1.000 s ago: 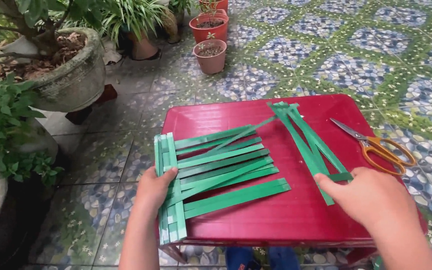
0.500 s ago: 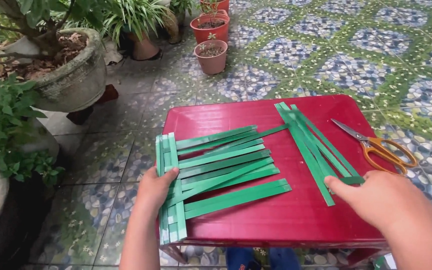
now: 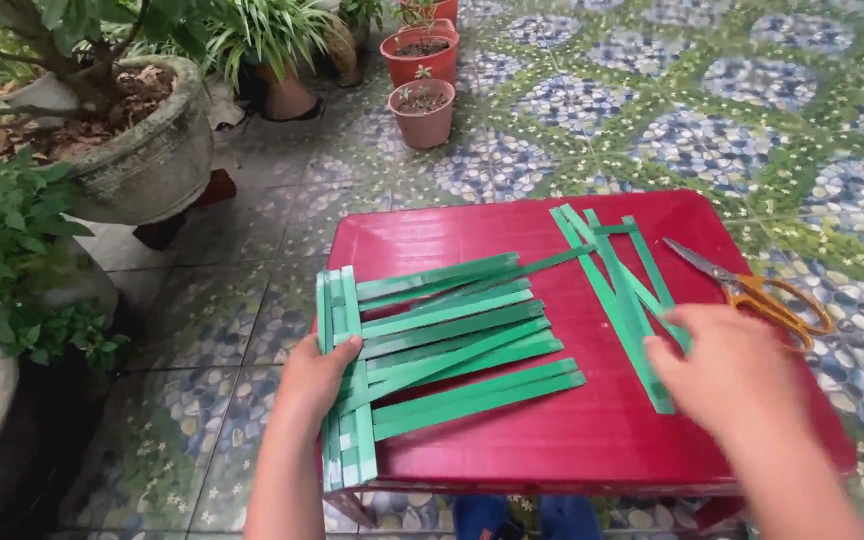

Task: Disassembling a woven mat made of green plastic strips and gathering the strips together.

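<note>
A red table [image 3: 512, 240] stood on a tiled floor, with four plant pots [image 3: 423, 112] behind it. On its left half lay green strips [image 3: 452, 330], thin, light and bendy; best held flat near the ends. About eight lay across three upright ones. The left hand [image 3: 314, 378] pressed flat on them. The right hand [image 3: 732, 372] covered a loose bunch [image 3: 620, 290], grip hidden. One pair of orange scissors [image 3: 767, 298] lay nearby.

We see a small red table [image 3: 512, 235] standing on a patterned floor [image 3: 752, 90] of blue, green and white tiles. At our left sit a large stone planter [image 3: 142, 160] and leafy plants [image 3: 7, 260]; terracotta pots [image 3: 422, 60] stand farther back in soft daylight.
</note>
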